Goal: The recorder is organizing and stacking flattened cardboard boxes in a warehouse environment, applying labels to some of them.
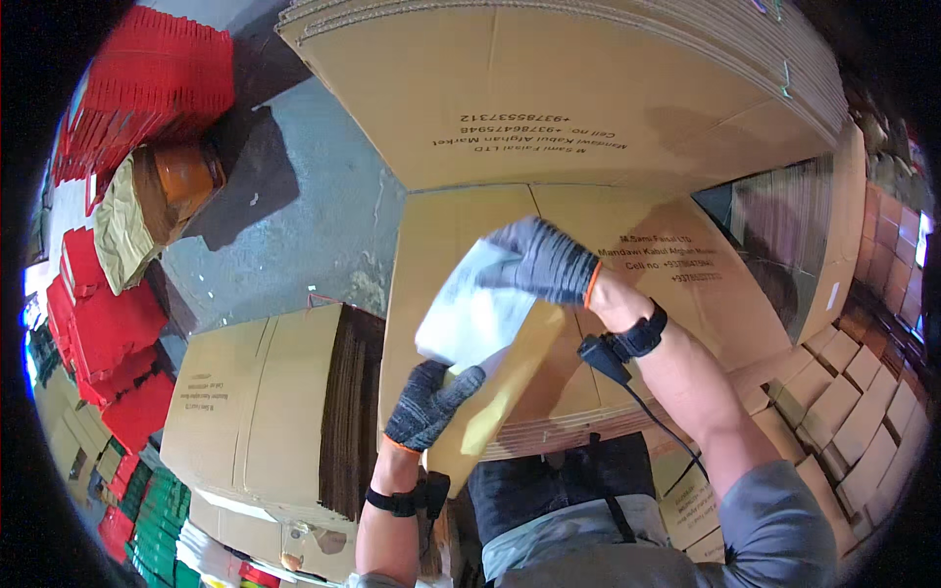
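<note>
A white, slightly see-through sheet (472, 312), paper or thin plastic, is held over a flat stack of brown cardboard (446, 220) in front of me. My right hand (549, 260), in a grey striped knit glove with an orange cuff, grips its upper right part. At its lower edge, my left hand (431, 402), gloved alike, closes on it with the thumb to the right. Under the sheet, a long yellow strip (500, 402) slants down past my left hand toward my body. Whether it joins the sheet, I cannot tell.
Behind stands a tall pile of folded cardboard (588, 98). Another cardboard stack (250, 392) is at left. Red stacked pieces (152, 73) and an open carton (186, 181) lie farther left on the grey floor (328, 196). Small boxes (833, 392) fill the right side.
</note>
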The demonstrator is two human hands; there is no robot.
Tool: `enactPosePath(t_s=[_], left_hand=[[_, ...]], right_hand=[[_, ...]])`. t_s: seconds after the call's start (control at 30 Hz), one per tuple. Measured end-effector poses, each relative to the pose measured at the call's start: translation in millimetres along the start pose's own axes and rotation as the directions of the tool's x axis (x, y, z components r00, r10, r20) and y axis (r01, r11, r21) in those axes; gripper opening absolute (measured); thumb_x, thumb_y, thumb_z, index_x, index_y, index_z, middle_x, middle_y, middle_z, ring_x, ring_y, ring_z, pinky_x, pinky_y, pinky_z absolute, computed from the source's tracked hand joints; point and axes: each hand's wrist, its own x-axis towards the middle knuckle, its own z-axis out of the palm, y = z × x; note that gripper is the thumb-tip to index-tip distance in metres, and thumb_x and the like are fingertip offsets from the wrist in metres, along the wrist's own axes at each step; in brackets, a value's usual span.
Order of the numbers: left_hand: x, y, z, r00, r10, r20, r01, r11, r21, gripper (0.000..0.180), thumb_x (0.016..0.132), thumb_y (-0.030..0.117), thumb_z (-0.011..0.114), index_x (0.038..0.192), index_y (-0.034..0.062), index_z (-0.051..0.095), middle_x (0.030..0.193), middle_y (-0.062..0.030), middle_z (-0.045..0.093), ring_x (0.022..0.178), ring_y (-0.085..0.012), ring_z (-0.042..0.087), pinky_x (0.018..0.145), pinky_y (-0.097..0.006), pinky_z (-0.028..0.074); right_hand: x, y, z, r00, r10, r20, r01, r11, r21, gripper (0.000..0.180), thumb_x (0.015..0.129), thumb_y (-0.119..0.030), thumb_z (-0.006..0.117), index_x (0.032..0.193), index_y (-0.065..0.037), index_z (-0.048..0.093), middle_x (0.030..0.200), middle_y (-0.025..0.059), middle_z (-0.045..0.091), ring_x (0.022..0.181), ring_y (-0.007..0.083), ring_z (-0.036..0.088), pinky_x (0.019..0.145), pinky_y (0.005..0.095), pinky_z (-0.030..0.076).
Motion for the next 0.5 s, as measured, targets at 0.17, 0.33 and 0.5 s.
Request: enactPosePath(t_s=[0.17, 0.33, 0.5], left_hand=[[-29.3, -44.4, -24.3, 0.944, -0.329, 0.034, 0.327, 0.915, -0.234, 0.035, 0.085, 0.016, 0.083, 0.112, -0.0022, 0.071, 0.095, -0.006, 0.075, 0.083, -0.0112, 0.067, 0.075, -0.031, 0.056], [-52.0, -97.1, -34.2, 0.865, -0.345, 0.365, 0.385, 0.922, -0.039, 0.034, 0.081, 0.016, 0.086, 0.109, 0.0, 0.075, 0.097, -0.007, 0.076, 0.084, -0.0101, 0.067, 0.075, -0.03, 0.056], [-60.0, -119.7, -30.9, 0.863, -0.317, 0.393, 0.38, 0.92, -0.094, 0.038, 0.08, 0.022, 0.088, 0.109, -0.0001, 0.075, 0.099, -0.0082, 0.076, 0.089, -0.0121, 0.068, 0.08, -0.03, 0.056]], right_hand=[[48.8, 155.1, 39.7, 0.816, 0.367, -0.446, -0.111, 0.858, 0.502, 0.027, 0.082, -0.012, 0.08, 0.105, 0.0, 0.074, 0.093, 0.0046, 0.076, 0.082, 0.0112, 0.066, 0.078, 0.0306, 0.054], [88.6, 282.1, 109.6, 0.639, 0.592, -0.49, -0.61, 0.779, 0.145, 0.049, 0.07, -0.033, 0.086, 0.106, -0.001, 0.075, 0.1, 0.018, 0.076, 0.087, 0.0274, 0.073, 0.081, 0.0378, 0.056], [124.5, 257.8, 141.7, 0.601, 0.644, -0.472, -0.745, 0.666, -0.038, 0.047, 0.07, -0.037, 0.083, 0.107, -0.009, 0.076, 0.103, 0.0179, 0.075, 0.096, 0.0345, 0.073, 0.085, 0.0426, 0.057]])
